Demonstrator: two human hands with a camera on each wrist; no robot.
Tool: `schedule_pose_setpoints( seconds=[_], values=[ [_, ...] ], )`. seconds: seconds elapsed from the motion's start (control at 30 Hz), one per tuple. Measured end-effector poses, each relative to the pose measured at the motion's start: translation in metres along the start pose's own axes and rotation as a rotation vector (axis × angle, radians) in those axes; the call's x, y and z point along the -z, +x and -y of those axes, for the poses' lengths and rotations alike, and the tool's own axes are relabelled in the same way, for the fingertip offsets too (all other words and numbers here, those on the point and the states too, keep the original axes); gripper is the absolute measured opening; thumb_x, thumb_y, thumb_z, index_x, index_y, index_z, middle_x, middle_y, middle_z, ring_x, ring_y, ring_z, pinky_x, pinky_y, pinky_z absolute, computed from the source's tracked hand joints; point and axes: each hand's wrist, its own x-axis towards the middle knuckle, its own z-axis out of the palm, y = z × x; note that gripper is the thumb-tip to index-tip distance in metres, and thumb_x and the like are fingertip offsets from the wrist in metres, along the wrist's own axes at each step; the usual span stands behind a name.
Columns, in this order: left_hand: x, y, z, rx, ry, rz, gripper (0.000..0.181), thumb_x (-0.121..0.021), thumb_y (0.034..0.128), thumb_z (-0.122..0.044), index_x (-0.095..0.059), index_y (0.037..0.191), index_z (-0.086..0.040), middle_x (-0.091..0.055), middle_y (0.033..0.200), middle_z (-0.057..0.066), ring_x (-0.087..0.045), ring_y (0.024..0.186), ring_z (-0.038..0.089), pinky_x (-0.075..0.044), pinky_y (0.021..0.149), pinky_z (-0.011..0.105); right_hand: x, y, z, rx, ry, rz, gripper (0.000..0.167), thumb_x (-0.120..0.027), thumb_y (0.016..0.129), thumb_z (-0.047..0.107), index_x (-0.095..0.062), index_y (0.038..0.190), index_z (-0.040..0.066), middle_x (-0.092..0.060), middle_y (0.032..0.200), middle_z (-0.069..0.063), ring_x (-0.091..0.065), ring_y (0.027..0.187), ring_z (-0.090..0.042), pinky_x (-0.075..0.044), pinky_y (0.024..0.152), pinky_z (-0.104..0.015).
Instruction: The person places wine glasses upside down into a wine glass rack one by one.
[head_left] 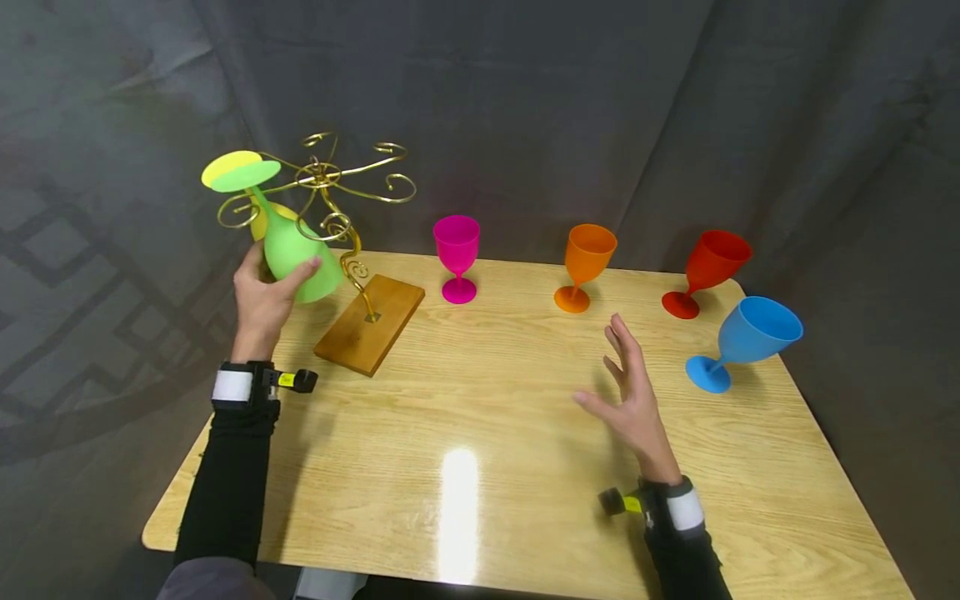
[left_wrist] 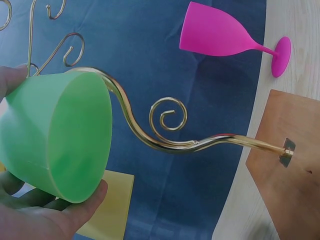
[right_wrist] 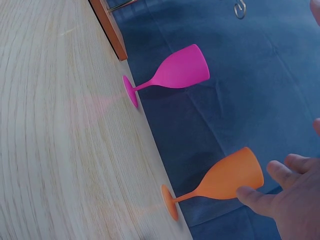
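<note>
Dark cloth (head_left: pixel 525 100) hangs beyond the wooden table (head_left: pixel 375 467). Far left, the left hand (head_left: pixel 264 296) grips an upturned green goblet (head_left: pixel 288 246) beside a gold rack (head_left: pixel 318 177); the right hand (head_left: pixel 636 407) hovers at right, fingers spread.

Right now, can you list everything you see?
Green goblet: 1, green, upside down in left hand
Yellow goblet: 1, yellow, upside down behind green
Pink goblet: 1, pink, table's back
Orange goblet: 1, orange, right of pink
Red goblet: 1, red, back right
Blue goblet: 1, blue, in front of red
Rack: 1, gold, on base
Base: 1, brown, table's left
Table: 1, pale wood, underneath
Curtain: 1, dark grey, behind
Unclear object: 1, pale grey, below table's edge
Left hand: 1, bare, holding green goblet
Right hand: 1, bare, over table
Wristbands: 2, black-and-white, wrists
Small devices: 2, black-yellow, on wristbands
Sleeves: 2, black, both arms
</note>
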Motion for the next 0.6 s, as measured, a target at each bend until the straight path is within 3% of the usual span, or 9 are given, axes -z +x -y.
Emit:
schedule_pose_setpoints(
  seconds=[0.37,0.6],
  values=[
    [0.0061,0.0054,-0.0009,0.029,-0.009,-0.063,0.067,-0.087,0.0814,-0.019,-0.057,0.142,-0.019,-0.059,0.132,-0.001,-0.055,0.119,0.015,-0.05,0.097,0.029,-0.0004,-0.001,0.0,-0.002,-0.003,-0.012,0.11,-0.076,0.078,-0.016,-0.02,0.165,0.021,-0.017,0.172,0.007,-0.018,0.158,-0.033,-0.021,0.119,-0.075],
    [0.01,0.0067,0.0019,0.033,-0.06,-0.089,0.07,-0.088,0.0802,-0.017,-0.056,0.142,-0.021,-0.057,0.131,0.0,-0.054,0.119,0.015,-0.049,0.096,0.029,0.0001,-0.0015,0.0008,-0.001,-0.006,-0.016,0.11,-0.076,0.078,-0.015,-0.02,0.165,0.021,-0.017,0.172,0.007,-0.018,0.157,-0.037,-0.021,0.119,-0.074]
  ],
)
